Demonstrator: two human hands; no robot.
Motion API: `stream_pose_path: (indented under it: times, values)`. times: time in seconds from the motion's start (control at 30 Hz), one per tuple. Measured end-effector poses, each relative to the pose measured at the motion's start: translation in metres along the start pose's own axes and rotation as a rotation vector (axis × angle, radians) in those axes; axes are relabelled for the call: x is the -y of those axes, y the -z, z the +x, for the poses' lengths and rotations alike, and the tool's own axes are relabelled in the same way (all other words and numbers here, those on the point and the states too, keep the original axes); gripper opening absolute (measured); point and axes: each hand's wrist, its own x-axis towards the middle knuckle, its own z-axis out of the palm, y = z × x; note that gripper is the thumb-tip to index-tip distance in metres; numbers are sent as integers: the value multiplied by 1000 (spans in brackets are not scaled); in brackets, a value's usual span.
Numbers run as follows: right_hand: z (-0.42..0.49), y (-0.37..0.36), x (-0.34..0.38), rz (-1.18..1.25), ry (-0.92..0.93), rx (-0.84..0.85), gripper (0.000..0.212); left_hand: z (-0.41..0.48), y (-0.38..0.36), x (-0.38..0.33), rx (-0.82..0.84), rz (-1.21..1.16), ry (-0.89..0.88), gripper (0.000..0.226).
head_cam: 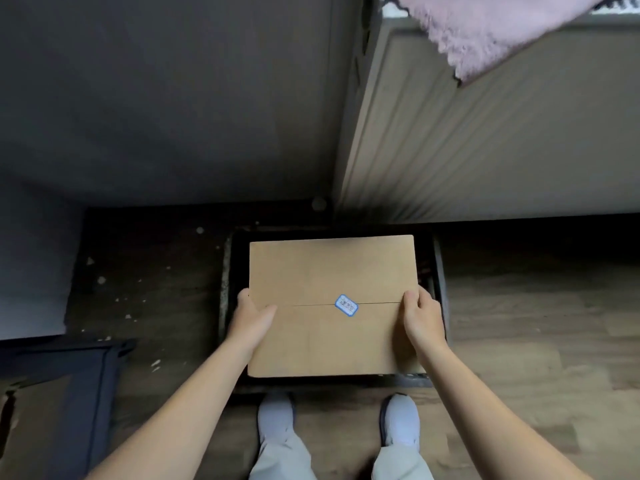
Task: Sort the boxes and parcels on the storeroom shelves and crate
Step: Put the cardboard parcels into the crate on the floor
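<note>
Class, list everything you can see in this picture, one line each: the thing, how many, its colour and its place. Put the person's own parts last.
cardboard box: one, brown, centre, held over the crate
sticker: one, blue and white, on the box's top seam
crate: one, black, on the floor under the box
floor: one, brown wood, across the lower picture
ribbed panel: one, pale grey, upper right
fluffy cloth: one, pink, top right, hanging over the panel
dark frame: one, blackish, lower left; unclear what it is
shoes: two, light grey, bottom centre
trousers: one pair, light grey, bottom edge
left hand: one, grip on the box's left edge
right hand: one, grip on the box's right edge
</note>
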Motion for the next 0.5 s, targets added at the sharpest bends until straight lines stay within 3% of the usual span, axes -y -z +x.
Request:
stream_pose_path:
  times: [0.07, 0.27, 0.5]
  values:
    - [13, -15, -7, -21, 11, -4, 33, 20, -7, 10, -13, 6, 14, 59]
    - [50, -47, -32, -71, -54, 37, 31, 70, -26, 25, 15, -18, 40, 51]
    - [90, -98, -51, -174, -30, 99, 43, 125, -35, 41, -65, 112, 54, 70]
